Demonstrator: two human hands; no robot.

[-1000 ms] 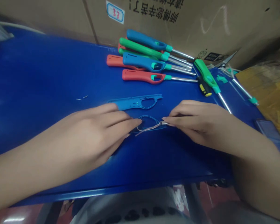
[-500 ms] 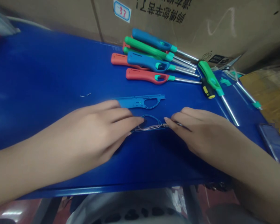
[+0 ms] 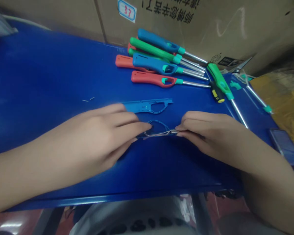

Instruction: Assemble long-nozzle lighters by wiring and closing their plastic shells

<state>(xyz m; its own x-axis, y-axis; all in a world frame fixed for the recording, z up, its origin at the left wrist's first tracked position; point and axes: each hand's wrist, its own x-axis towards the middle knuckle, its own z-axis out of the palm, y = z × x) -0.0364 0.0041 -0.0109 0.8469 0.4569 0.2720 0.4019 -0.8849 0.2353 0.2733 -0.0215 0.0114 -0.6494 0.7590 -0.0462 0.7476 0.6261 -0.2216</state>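
My left hand [image 3: 105, 133] is closed over the handle end of an opened blue lighter half-shell [image 3: 159, 122], covering most of it. Thin pale wires [image 3: 158, 134] run along the shell's trigger loop toward a small metal end piece [image 3: 173, 132]. At that right end, my right hand [image 3: 198, 133] pinches the metal piece between thumb and fingertips. Just behind lies the other blue half-shell [image 3: 158, 106], inner side up, its left part hidden by my left hand. Two small screws [image 3: 88, 99] rest on the table to the left.
Several assembled red, green and blue long-nosed lighters [image 3: 154, 78] lie piled toward the cardboard box [image 3: 171, 19]. A black-and-yellow screwdriver [image 3: 217, 92], a green lighter [image 3: 219, 78], scissors [image 3: 243, 65], loose turquoise parts [image 3: 235, 85] and a phone [image 3: 285, 147] are at the right. The blue table's edge [image 3: 107, 197] is in front.
My right hand's fingers have shifted their grip and now pinch more closely on the metal end piece. My left hand stays on the shell. The view has moved slightly.
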